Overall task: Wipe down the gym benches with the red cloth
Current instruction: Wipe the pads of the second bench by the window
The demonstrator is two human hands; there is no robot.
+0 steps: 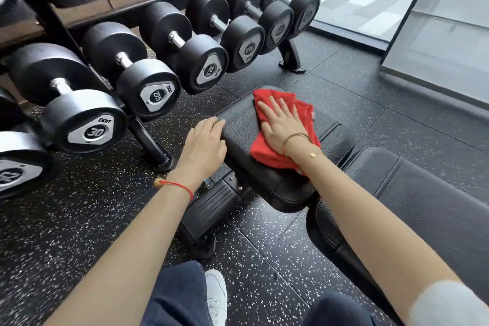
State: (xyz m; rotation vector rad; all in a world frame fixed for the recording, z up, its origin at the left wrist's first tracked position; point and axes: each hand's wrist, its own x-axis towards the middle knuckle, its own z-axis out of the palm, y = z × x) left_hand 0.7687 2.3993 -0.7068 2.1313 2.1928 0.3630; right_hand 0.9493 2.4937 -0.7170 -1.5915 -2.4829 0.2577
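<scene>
The fingers (275, 110) of the right hand (281, 127) lay straight and a little spread, flat on the red cloth (304, 114), holding nothing but pressing it down onto the black seat pad (238, 124) at the centre of the frame. That flat palm probably served to keep the whole cloth in contact with the leather, so a sweep would clean a broad strip. The cloth lay bunched under the hand, its corners showing above the fingertips and below the wrist.

The left hand (203, 145) rested on the pad's left edge, its fingers loosely bent over the rim and gripping nothing that I could tell; it seemed placed there to brace the person leaning forward. A second pad (423, 198), the longer back section, ran toward the lower right, apart from the cloth and seemingly not yet being wiped.

Behind, in the upper left, dumbbells (148, 87) sat on a slanted rack (148, 137), well apart from the hands. The speckled floor (79, 219) lay beneath.
</scene>
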